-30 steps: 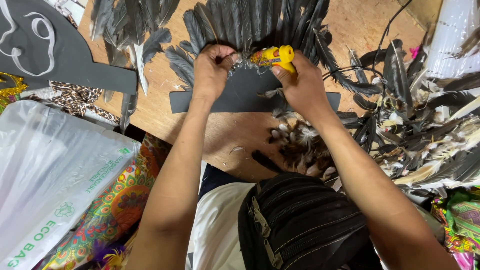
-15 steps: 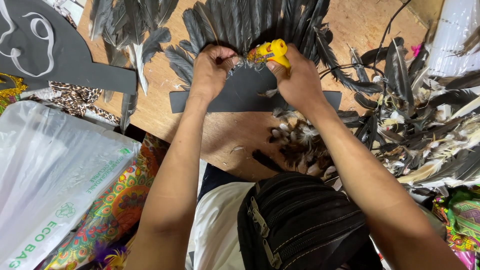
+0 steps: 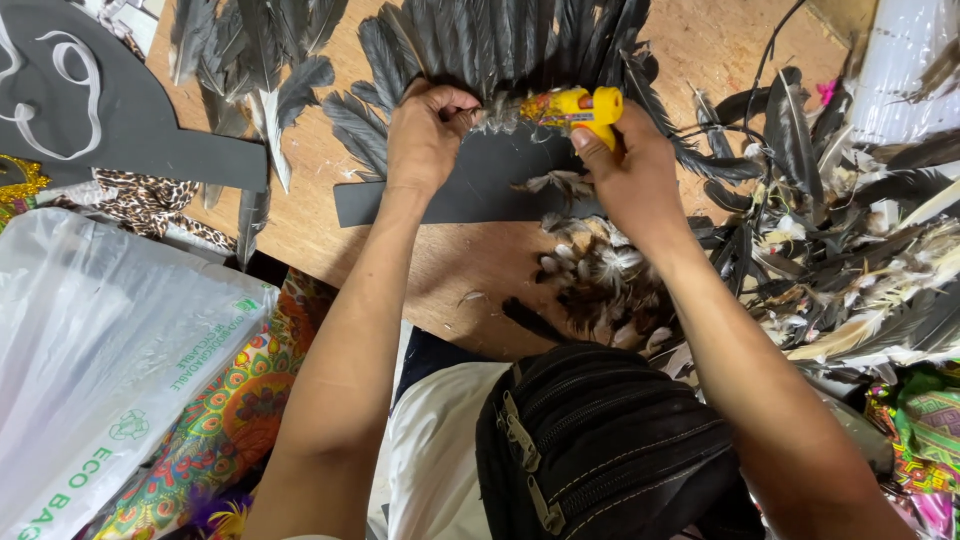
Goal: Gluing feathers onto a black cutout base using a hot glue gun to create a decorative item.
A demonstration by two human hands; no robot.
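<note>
Your right hand (image 3: 640,170) gripping yellow glue tube (image 3: 575,105), your left hand (image 3: 425,135) just left of it, pinching feather (image 3: 495,115) on dark strip (image 3: 470,185)

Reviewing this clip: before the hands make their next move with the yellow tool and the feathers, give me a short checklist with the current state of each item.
1. Right hand grips the yellow tool firmly: ok.
2. Left hand pinches a feather at the tool's tip: ok, though the feather's quill is hidden by fingers.
3. Tool tip clear of left fingers: cannot tell, they sit very close.
4. Dark strip lies flat on the wooden board under the hands: ok.
5. Fan of dark feathers lined up along the strip: ok.
6. Loose feather pile kept off the strip: not ok, some overlap its edge.
</note>
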